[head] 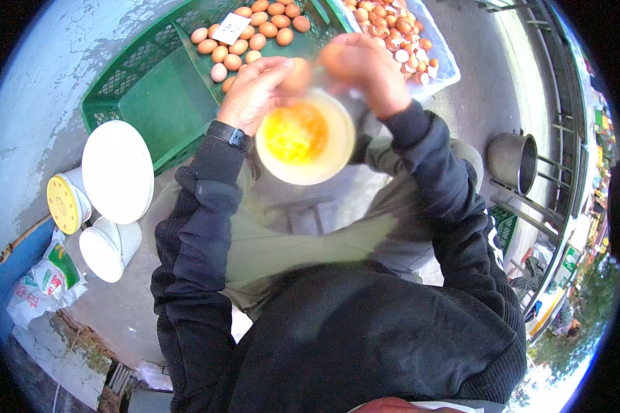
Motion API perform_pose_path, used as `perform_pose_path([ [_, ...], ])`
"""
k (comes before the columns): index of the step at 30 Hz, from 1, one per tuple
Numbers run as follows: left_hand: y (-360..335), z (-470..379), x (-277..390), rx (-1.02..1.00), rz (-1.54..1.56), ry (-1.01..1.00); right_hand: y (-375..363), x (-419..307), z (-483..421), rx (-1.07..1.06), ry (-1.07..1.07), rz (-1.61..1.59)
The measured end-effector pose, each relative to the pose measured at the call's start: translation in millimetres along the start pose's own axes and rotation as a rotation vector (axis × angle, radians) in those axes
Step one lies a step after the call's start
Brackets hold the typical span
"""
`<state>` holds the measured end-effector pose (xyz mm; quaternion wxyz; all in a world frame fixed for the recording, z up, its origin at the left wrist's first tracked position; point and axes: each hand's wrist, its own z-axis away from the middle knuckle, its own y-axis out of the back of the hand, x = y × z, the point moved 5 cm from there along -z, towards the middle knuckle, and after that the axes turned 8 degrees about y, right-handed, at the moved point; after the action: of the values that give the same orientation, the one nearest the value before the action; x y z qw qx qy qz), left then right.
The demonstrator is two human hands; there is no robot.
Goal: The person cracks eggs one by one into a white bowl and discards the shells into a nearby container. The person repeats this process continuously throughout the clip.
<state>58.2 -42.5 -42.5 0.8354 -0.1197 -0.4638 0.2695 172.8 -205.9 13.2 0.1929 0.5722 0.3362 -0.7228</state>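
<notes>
My left hand (258, 90) grips a brown egg (297, 76) above the rim of a white bucket (341, 137). Yellow-orange raw egg (295, 135) covers the bottom inside that bucket. Just to the right, my right hand (374, 69) is blurred and holds another brown egg (335, 61); whether its shell is cracked I cannot tell. Several whole brown eggs (258, 41) lie in one section of a green plastic crate (186, 37) beyond my left hand. Past my right hand, a lined container (450, 77) is heaped with broken eggshells (392, 31).
A white card (231, 29) rests on the eggs. At the left stand a large white lid or bucket (118, 173), a yellow-lidded tub (64, 204), a white bucket (103, 253) and a plastic bag (51, 279). A metal pot (509, 160) sits by railings (560, 180) on the right.
</notes>
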Motion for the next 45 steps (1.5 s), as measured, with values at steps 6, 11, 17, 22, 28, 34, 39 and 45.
perform_pose_path([
  [6, -7.6, 0.5, -6.2, -0.114, -0.197, 0.073, -0.9, 30.4, 3.5, -0.292, -0.085, 0.409],
  [11, -9.9, 0.0, -5.5, -0.042, -0.475, -0.071, 9.7, 45.7, 2.8, -0.328, -0.016, 0.572],
  [17, -14.0, 3.2, -3.5, 0.117, -0.886, -0.258, 5.1, 50.1, 9.3, -0.336, 0.123, 0.602],
  [22, -17.4, 2.3, -10.5, 0.172, -1.067, -0.288, -4.9, 55.8, 15.5, -0.336, 0.279, 0.802],
  [28, -19.4, 3.1, -16.5, 0.188, -1.121, -0.273, -7.9, 47.5, 22.5, -0.361, 0.37, 0.858],
  [34, -24.1, 2.1, -19.0, 0.202, -1.172, -0.349, -3.8, 53.0, 26.5, -0.345, 0.381, 0.924],
  [39, -26.6, 3.7, -15.3, 0.167, -1.134, -0.33, 5.1, 64.4, 27.0, -0.307, 0.387, 0.904],
  [45, -26.2, 3.9, -14.4, 0.128, -1.34, -0.338, 10.2, 64.6, 26.0, -0.499, 0.514, 1.173],
])
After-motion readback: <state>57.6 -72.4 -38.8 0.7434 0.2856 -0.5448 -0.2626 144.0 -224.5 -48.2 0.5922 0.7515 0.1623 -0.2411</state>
